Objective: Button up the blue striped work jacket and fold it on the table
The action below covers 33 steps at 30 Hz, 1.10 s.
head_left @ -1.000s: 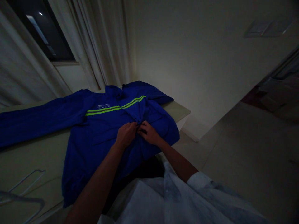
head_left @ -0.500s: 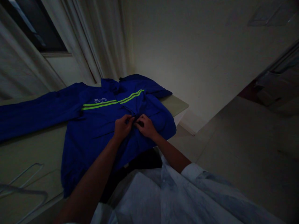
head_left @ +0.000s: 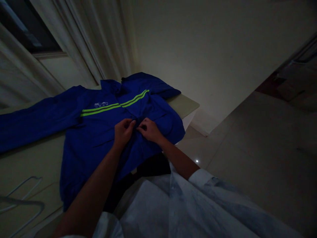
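A blue jacket [head_left: 99,132] with two lime-green chest stripes lies face up on a pale table [head_left: 37,165], one sleeve stretched out to the left. My left hand [head_left: 123,131] and my right hand [head_left: 149,130] meet at the middle of its front opening. Both have their fingers pinched closed on the two fabric edges there, fingertips nearly touching. What lies between the fingertips is too dark and small to make out.
A light wire hanger [head_left: 22,201] rests on the table's near left corner. Curtains [head_left: 81,43] and a dark window [head_left: 17,29] are behind the table. The table's right corner [head_left: 190,105] ends over a tiled floor [head_left: 247,148].
Both hands have crept a little up the jacket's front opening, staying pinched together. The camera has tilted slightly, shifting the scene up and left.
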### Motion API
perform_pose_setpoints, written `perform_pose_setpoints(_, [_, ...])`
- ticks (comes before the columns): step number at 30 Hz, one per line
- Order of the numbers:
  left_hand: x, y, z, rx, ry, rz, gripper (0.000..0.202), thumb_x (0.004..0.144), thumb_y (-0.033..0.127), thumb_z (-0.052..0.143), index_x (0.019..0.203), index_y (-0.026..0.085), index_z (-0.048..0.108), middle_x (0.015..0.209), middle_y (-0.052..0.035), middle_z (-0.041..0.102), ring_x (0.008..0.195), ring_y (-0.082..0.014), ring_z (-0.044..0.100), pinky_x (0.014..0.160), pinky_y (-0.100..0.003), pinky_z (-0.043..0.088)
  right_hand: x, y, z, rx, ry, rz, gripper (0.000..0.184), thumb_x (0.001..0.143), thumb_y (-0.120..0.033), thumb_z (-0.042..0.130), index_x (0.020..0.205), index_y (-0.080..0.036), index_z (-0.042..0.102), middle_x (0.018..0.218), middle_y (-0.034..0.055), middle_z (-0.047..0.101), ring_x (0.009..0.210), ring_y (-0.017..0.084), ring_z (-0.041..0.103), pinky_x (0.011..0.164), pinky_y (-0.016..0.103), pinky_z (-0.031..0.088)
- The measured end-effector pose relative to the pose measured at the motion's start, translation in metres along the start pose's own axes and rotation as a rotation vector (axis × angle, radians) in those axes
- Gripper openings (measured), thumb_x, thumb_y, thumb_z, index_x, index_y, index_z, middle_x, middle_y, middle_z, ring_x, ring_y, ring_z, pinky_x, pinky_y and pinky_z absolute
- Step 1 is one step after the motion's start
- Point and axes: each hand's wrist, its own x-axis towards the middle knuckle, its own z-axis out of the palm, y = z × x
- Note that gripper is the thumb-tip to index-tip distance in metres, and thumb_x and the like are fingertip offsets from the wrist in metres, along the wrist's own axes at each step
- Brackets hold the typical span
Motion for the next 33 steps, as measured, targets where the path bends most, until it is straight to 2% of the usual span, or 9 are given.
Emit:
perform_pose_setpoints(3, [0.001,0.001,0.000,0.023,0.007,-0.040,0.032,0.086,0.050,0.067,0.086,0.019,0.072,0.071,-0.0009,0.070,0.064,-0.0165,0.061,0.061,-0.027,0.045,-0.002,-0.001,0.001,0.011,0.007,-0.025,0.006,0.093,-0.020,0.076,0.088,-0.019,0.073,0.095,0.0003,0.057,0.081,0.013,0.058,0.076,0.027,0.045])
perform_pose_setpoints(7, [0.004,0.003,-0.001,0.097,-0.066,-0.017,0.033,0.090,0.052,0.060,0.087,0.020,0.067,0.069,0.0012,0.064,0.064,-0.0158,0.057,0.061,-0.027,0.042,-0.005,0.002,0.002,0.074,0.016,-0.021,0.004,0.091,-0.020,0.078,0.093,-0.020,0.074,0.097,0.0002,0.058,0.082,0.013,0.058,0.077,0.027,0.046])
perform_pose_setpoints(11, [0.005,0.002,-0.004,0.168,-0.166,0.028,0.043,0.090,0.051,0.059,0.060,0.023,0.049,0.053,0.0050,0.044,0.053,-0.0129,0.044,0.054,-0.028,0.030,-0.007,0.006,0.004,0.048,-0.013,-0.064,0.007,0.091,-0.014,0.076,0.096,-0.020,0.075,0.101,0.0009,0.060,0.086,0.014,0.060,0.079,0.027,0.046])
perform_pose_setpoints(14, [0.007,-0.002,-0.007,0.199,-0.240,0.037,0.050,0.087,0.051,0.060,0.052,0.024,0.038,0.048,0.0057,0.034,0.049,-0.0119,0.037,0.051,-0.029,0.023,-0.008,0.006,0.004,0.007,-0.019,-0.053,0.004,0.093,-0.016,0.074,0.095,-0.020,0.075,0.102,0.0011,0.061,0.088,0.014,0.061,0.080,0.027,0.047])
perform_pose_setpoints(23, [0.002,-0.001,-0.001,0.293,-0.160,0.078,0.041,0.093,0.046,0.051,0.061,0.025,0.036,0.052,0.0042,0.040,0.050,-0.0143,0.040,0.057,-0.031,0.024,-0.006,0.001,-0.001,0.006,-0.098,-0.115,0.006,0.098,-0.016,0.067,0.097,-0.021,0.071,0.107,0.0021,0.057,0.097,0.016,0.060,0.089,0.028,0.048])
perform_pose_setpoints(29, [-0.003,0.000,0.000,0.385,-0.163,0.089,0.035,0.096,0.042,0.054,0.066,0.026,0.048,0.055,0.0009,0.050,0.053,-0.0180,0.048,0.059,-0.032,0.021,0.001,0.003,0.000,0.021,-0.083,-0.021,0.006,0.091,-0.016,0.073,0.087,-0.020,0.071,0.095,-0.0002,0.055,0.081,0.013,0.057,0.077,0.026,0.047])
perform_pose_setpoints(33, [-0.004,0.001,0.001,0.403,-0.180,0.103,0.032,0.097,0.040,0.054,0.069,0.025,0.053,0.057,0.0002,0.054,0.054,-0.0184,0.050,0.059,-0.031,0.023,0.005,0.007,-0.001,0.113,-0.073,-0.006,0.008,0.085,-0.015,0.079,0.085,-0.018,0.072,0.090,-0.0022,0.054,0.079,0.012,0.056,0.077,0.025,0.046])
